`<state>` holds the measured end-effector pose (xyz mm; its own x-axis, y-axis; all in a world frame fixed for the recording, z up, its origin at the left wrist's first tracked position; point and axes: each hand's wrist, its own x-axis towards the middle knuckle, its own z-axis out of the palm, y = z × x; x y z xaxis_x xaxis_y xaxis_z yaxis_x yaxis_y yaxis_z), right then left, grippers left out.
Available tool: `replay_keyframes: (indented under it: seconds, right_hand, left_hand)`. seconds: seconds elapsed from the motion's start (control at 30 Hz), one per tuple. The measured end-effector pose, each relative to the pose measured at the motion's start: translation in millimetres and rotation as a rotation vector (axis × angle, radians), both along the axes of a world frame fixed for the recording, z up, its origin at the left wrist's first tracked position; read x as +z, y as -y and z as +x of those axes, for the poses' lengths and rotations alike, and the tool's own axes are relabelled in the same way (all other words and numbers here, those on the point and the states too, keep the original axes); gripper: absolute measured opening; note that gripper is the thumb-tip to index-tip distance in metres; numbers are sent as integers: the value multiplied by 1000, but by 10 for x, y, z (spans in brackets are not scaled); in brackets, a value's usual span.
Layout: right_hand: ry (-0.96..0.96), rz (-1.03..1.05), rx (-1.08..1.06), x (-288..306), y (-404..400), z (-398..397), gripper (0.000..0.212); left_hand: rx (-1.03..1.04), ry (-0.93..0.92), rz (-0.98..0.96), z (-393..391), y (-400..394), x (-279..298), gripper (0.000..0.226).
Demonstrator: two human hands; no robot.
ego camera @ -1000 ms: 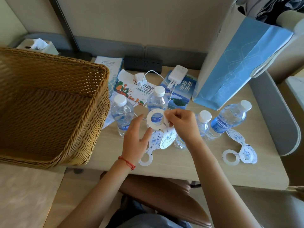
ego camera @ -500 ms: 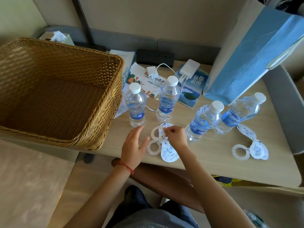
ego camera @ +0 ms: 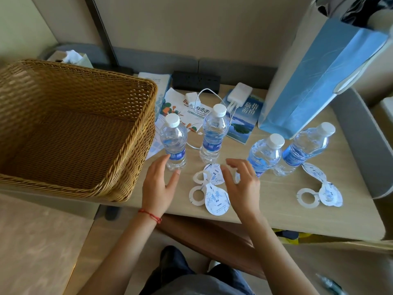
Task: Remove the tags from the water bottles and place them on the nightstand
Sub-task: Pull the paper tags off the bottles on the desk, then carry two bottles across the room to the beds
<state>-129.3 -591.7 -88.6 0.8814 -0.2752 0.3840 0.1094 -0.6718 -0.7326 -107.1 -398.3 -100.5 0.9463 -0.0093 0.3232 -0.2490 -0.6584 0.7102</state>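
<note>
A: Tags (ego camera: 209, 188), two of them, flat on the tabletop (ego camera: 276, 209) between both hands, just in front of the middle bottle (ego camera: 213, 133). Left hand (ego camera: 158, 186) spread and empty, fingertips touching or nearly touching the left bottle (ego camera: 174, 143), cannot say which. Right hand (ego camera: 241, 184) loosely curled, palm turned in, grasping nothing, just beside the tags on their right.

B: Which way the long axis of the tags?

A: Roughly from the ring end at the left toward the printed teardrop at the right and near side, slightly diagonal. Right hand nearer to the teardrop ends, left hand nearer to the rings. Second pair of tags (ego camera: 319, 192) well apart, far right, by the base of the rightmost bottle (ego camera: 306, 145).

B: Any tag left on a neck?

A: None visible on all four necks, also not on the third bottle (ego camera: 265, 154). Probably removal finished, only tidying or collecting to come; for that, right hand better placed.

B: And around?

A: Pale wood surface, crowded at the back: brochures (ego camera: 242, 120), white charger (ego camera: 239, 94) with cable, black power strip (ego camera: 195, 80). Wicker basket (ego camera: 127, 145) at the left edge, blue paper bag (ego camera: 319, 81) at the right. Grey padded wall behind, brown chair edge below.
</note>
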Motion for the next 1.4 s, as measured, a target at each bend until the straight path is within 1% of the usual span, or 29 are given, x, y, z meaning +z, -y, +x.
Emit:
replay_keyframes:
  seconds: [0.07, 0.17, 0.33, 0.4, 0.5, 0.6, 0.67, 0.77, 0.87, 0.93, 1.07, 1.17, 1.27, 1.33, 1.4]
  right_hand:
    - [48, -31, -58, 11, 127, -110, 18]
    - [39, -26, -142, -25, 338, -202, 19]
    - [-47, 100, -271, -89, 531, -222, 22]
    - [-111, 181, -322, -124, 562, -181, 29]
    - [-181, 264, -359, -187, 579, -100, 46]
    - [-221, 259, -310, -258, 601, -29, 55]
    - [-241, 292, -278, -295, 628, 20, 53]
    - [-253, 386, -250, -321, 654, 101, 50]
    - [-272, 478, -223, -345, 662, 176, 58]
    - [-269, 490, -212, -363, 669, 212, 59]
    - [-247, 452, -202, -334, 677, 243, 50]
    - [-234, 457, -182, -296, 679, 218, 43]
    - [-247, 480, -143, -265, 693, 155, 37]
    - [-280, 503, -85, -221, 713, 109, 38]
    - [-311, 531, -6, -161, 731, 55, 33]
  left_hand:
    - [15, 19, -9, 24, -18, 37, 45]
    - [45, 8, -62, 79, -24, 47, 50]
    - [68, -83, -216, 240, -9, 9, 65]
    - [74, -106, -268, 310, 0, -1, 65]
    - [85, -139, -350, 400, 11, -22, 67]
    - [76, -196, -421, 478, 26, -56, 67]
    - [79, -218, -436, 540, 42, -75, 64]
    - [74, -221, -424, 654, 65, -86, 54]
    - [58, -215, -387, 758, 94, -95, 57]
    - [52, -224, -394, 799, 114, -95, 58]
    - [1, -200, -334, 842, 131, -85, 53]
    - [-26, -180, -287, 802, 129, -86, 44]
    - [-64, -222, -317, 672, 124, -87, 42]
    - [-96, -256, -361, 573, 117, -79, 44]
    - [-110, -286, -398, 464, 122, -47, 41]
